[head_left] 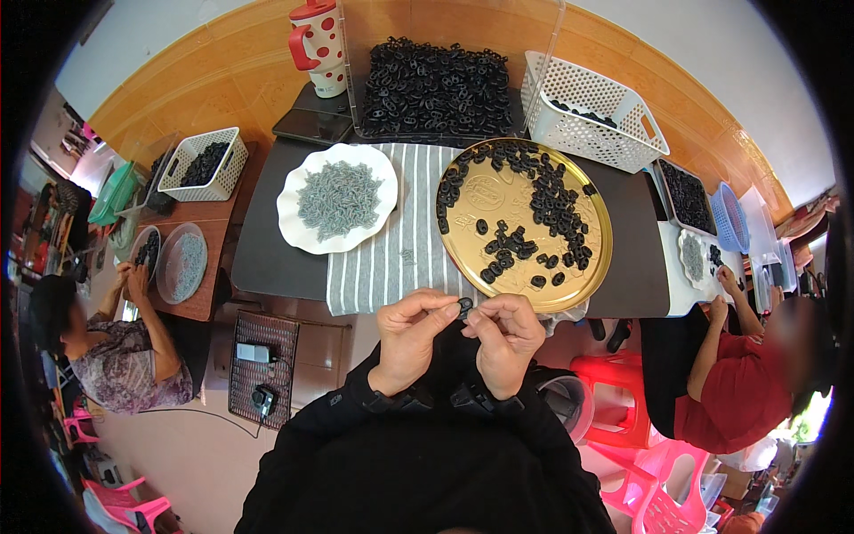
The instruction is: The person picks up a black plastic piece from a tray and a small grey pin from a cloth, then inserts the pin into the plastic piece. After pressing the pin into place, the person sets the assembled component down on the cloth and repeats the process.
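Remote view, my notes: black part (464,308) sits between hands, just past tabletop's (267,254) six-o'clock edge. Left hand (406,340): fingers pinched snugly on it, thumb against index. Right hand (509,343): fingertips nearly together at part's four-o'clock side; can't tell whether they grip it or some tiny piece. I'd keep left pinch firm, leave fine movement to right. Golden tray (485,189) at one o'clock, scalloped dish (289,209) at ten; I'd work above tray, since drops here could reach lap.
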A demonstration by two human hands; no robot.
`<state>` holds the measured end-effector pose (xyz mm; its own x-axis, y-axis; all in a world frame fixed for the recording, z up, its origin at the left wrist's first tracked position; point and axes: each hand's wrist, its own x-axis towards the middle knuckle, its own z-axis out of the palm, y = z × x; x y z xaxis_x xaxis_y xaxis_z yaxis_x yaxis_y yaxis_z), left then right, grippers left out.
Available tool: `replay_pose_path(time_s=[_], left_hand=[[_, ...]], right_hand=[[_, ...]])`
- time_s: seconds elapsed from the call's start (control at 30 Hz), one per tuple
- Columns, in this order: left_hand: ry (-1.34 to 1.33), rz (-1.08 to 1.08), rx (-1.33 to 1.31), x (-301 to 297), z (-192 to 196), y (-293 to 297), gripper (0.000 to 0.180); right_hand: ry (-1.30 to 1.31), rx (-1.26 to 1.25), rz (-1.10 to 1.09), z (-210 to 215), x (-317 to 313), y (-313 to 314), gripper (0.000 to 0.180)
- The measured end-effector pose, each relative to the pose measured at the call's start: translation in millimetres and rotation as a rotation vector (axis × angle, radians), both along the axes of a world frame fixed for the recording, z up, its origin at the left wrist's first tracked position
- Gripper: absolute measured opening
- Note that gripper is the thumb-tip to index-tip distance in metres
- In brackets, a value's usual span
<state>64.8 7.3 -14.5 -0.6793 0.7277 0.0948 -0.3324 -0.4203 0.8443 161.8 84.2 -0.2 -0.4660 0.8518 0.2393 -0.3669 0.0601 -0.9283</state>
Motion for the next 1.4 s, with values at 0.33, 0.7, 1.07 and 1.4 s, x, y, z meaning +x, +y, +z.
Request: replay_pose_path(time_s=[0.33, 0.7, 1.07, 1.4], left_hand=[[0.171, -0.165, 0.028, -11.3, 3.9, 0.3, 0.024], [0.266, -0.201, 0.079, -18.8, -11.0, 2.1, 0.026], [0.280, -0.137, 0.024, -12.0, 2.5, -2.4, 0.023], [0.243, -0.210, 0.048, -13.1, 9.3, -9.0, 0.023]], right_hand=[[0.032, -0.044, 0.003, -0.8, 0.9, 1.4, 0.015], [0.027, -0.026, 0.035, -0.9, 0.8, -0.9, 0.010], [0.086, -0.083, 0.147, -2.7, 1.5, -0.9, 0.029], [0.155, -0.092, 0.301, -11.8, 2.8, 2.2, 0.023]])
